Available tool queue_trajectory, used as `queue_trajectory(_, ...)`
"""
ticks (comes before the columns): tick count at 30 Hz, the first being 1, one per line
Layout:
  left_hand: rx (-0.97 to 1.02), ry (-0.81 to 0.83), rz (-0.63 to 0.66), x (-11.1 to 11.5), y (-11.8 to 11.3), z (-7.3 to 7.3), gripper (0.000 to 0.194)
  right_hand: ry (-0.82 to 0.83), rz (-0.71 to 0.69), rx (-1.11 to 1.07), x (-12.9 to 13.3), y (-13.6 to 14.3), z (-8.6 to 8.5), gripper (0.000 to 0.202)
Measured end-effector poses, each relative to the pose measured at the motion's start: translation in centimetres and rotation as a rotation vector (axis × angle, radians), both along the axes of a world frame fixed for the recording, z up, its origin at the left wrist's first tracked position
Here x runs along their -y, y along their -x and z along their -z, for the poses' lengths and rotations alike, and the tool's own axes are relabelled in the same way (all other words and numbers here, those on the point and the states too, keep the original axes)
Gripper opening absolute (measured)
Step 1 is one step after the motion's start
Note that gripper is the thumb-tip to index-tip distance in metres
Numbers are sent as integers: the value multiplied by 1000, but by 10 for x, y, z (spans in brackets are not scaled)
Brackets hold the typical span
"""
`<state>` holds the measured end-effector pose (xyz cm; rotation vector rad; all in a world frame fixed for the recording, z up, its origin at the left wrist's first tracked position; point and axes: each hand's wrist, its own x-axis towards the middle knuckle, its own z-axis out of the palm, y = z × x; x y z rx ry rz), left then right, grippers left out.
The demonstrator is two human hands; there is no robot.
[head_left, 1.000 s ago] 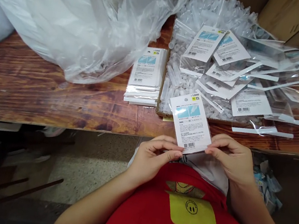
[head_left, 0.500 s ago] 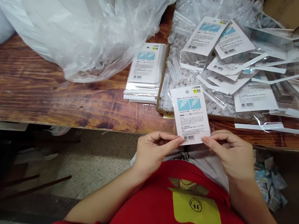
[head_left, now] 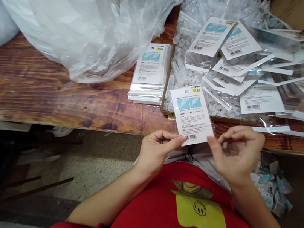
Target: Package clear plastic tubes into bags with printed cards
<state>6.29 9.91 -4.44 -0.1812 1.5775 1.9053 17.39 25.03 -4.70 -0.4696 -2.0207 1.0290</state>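
A white printed card [head_left: 193,116] with two blue pictures and a barcode, apparently in a clear sleeve, is tilted above the table's front edge. My left hand [head_left: 158,147] pinches its lower left corner between thumb and fingers. At the lower right corner is my right hand [head_left: 234,151]; its thumb tip is by the card's edge, and its bent fingers stand apart from the thumb. Just beyond the card lies a shallow cardboard box [head_left: 169,113] of small translucent plastic pieces [head_left: 179,70]. A neat stack of similar cards [head_left: 149,70] lies left of this box.
Loose packaged cards [head_left: 263,94] in clear sleeves overlap across the box's right side. A large translucent plastic bag [head_left: 76,26] covers the left part of the wooden table [head_left: 28,99]. Several small packets [head_left: 270,189] lie below the table on the right.
My right hand has loosened from the card's lower right corner, its fingers lifting up and away from the thumb. The left hand keeps its pinch, and the card has shifted slightly left.
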Motion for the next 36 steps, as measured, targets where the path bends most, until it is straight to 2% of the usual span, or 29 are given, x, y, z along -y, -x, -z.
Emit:
queue_trajectory(2, 53, -12, -15, -1, 0, -1, 40, -478, -71, 25, -2, -2, 0, 43)
queue_trajectory(4, 93, -23, -25, -3, -1, -2, 42, -776, -126, 106, -5, -1, 1, 39)
queue_trajectory(7, 126, -59, 0, -2, -2, -7, 44, -918, -93, 169, -11, 3, 1, 37)
queue_trajectory(9, 96, -89, 95, 3, 0, -16, 44, -1035, -77, 149, -17, 7, -4, 35)
queue_trajectory(11, -74, -98, 245, 11, 8, -33, 41, -1158, -83, 114, -22, 10, -16, 34)
queue_trajectory(12, -240, -87, 322, 15, 14, -45, 40, -1180, -73, 76, -25, 11, -23, 34)
queue_trajectory(13, -479, -55, 372, 17, 22, -58, 39, -1154, -59, 28, -27, 11, -31, 35)
queue_trajectory(14, -806, -24, 366, 19, 31, -73, 48, -1071, -58, -20, -28, 12, -40, 36)
queue_trajectory(15, -1165, 34, 328, 18, 40, -88, 59, -940, -84, -72, -29, 11, -48, 36)
queue_trajectory(16, -1486, 145, 332, 15, 50, -102, 61, -775, -137, -112, -29, 11, -56, 35)
queue_trajectory(17, -1697, 264, 350, 10, 59, -116, 58, -593, -211, -126, -28, 10, -63, 34)
queue_trajectory(18, -1792, 328, 436, 3, 66, -128, 55, -408, -297, -106, -28, 9, -69, 31)
queue_trajectory(19, -1775, 382, 552, -5, 73, -139, 51, -228, -379, -65, -28, 8, -74, 27)
queue_trajectory(20, -1686, 436, 749, -14, 78, -148, 43, -61, -448, -19, -28, 6, -78, 22)
queue_trajectory(21, -1548, 491, 934, -22, 81, -154, 36, 91, -502, 32, -28, 5, -80, 19)
queue_trajectory(23, -1253, 579, 1158, -36, 85, -160, 31, 342, -580, 101, -30, 2, -84, 20)
queue_trajectory(24, -1134, 610, 1196, -42, 85, -161, 29, 432, -603, 112, -31, 1, -86, 23)
queue_trajectory(26, -964, 641, 1183, -49, 84, -160, 25, 551, -604, 127, -33, -1, -88, 29)
queue_trajectory(30, -750, 617, 1166, -53, 77, -155, 22, 649, -595, 157, -39, -5, -94, 36)
queue_trajectory(33, -695, 583, 1172, -53, 73, -153, 20, 624, -601, 177, -44, -5, -99, 39)
queue_trajectory(36, -656, 535, 1186, -52, 70, -148, 17, 478, -551, 215, -48, -2, -106, 26)
